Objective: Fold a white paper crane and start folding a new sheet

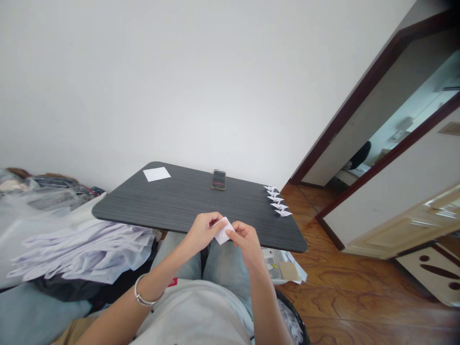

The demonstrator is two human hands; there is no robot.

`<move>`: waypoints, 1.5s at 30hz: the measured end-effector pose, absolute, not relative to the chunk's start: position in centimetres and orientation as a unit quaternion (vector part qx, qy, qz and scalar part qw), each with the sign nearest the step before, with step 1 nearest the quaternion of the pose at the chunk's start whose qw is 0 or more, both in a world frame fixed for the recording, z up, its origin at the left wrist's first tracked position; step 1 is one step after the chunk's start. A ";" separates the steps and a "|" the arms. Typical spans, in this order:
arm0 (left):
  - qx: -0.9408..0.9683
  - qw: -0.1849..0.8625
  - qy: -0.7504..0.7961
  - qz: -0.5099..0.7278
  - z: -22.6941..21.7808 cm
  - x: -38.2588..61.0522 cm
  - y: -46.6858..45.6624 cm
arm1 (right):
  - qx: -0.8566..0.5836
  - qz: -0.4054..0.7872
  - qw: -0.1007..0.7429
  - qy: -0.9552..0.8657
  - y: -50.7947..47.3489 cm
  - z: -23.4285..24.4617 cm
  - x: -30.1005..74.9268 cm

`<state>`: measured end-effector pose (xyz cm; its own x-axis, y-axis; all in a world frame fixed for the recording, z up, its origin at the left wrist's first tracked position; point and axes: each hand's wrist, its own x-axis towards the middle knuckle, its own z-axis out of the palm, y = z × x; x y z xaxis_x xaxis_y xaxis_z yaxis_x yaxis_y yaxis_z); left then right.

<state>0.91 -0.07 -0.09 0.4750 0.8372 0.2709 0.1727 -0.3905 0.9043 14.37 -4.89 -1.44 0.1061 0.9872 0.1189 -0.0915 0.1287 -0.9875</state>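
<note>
A small folded piece of white paper (223, 232) is held between my two hands, just over the near edge of the dark table (172, 201). My left hand (204, 231) pinches its upper left side with thumb and fingers. On its right side, the thumb and fingers of my right hand (246, 237) are closed. Several folded white paper cranes (275, 199) stand in a row along the table's right end. At the far left of the table lies a flat white sheet of paper (157, 174).
A phone (218, 180) rests near the table's back edge, by the white wall. Crumpled white cloth (86, 249) is piled to the left. Below the table's right side are papers in a container (278, 265) and a dark bin (293, 316). A doorway opens at right.
</note>
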 end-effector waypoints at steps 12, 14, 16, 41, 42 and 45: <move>0.729 0.466 0.338 0.370 0.2 0.6 -0.1 | -0.427 0.543 0.555 -0.464 -4.6 -2.2 14.8; 0.731 0.462 0.341 0.369 0.3 0.7 -0.1 | -0.421 0.544 0.560 -0.462 -4.5 -2.3 14.8; 0.734 0.456 0.343 0.368 0.2 0.7 0.0 | -0.419 0.534 0.568 -0.466 -4.5 -2.3 14.8; 0.765 0.403 0.352 0.358 -0.2 0.7 -0.2 | -0.481 0.409 0.572 -0.523 -5.0 -1.6 14.1; 0.760 0.411 0.348 0.365 -0.2 0.8 -0.1 | -0.482 0.414 0.569 -0.522 -4.9 -1.6 14.1; 0.742 0.441 0.328 0.383 -0.4 0.9 -0.1 | -0.486 0.422 0.565 -0.516 -4.8 -1.7 14.3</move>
<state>0.88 -0.06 -0.40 0.4905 0.8252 0.2800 0.1493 -0.3961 0.9060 14.27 -4.85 -1.74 0.1118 0.9785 0.1734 0.0249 0.1717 -0.9848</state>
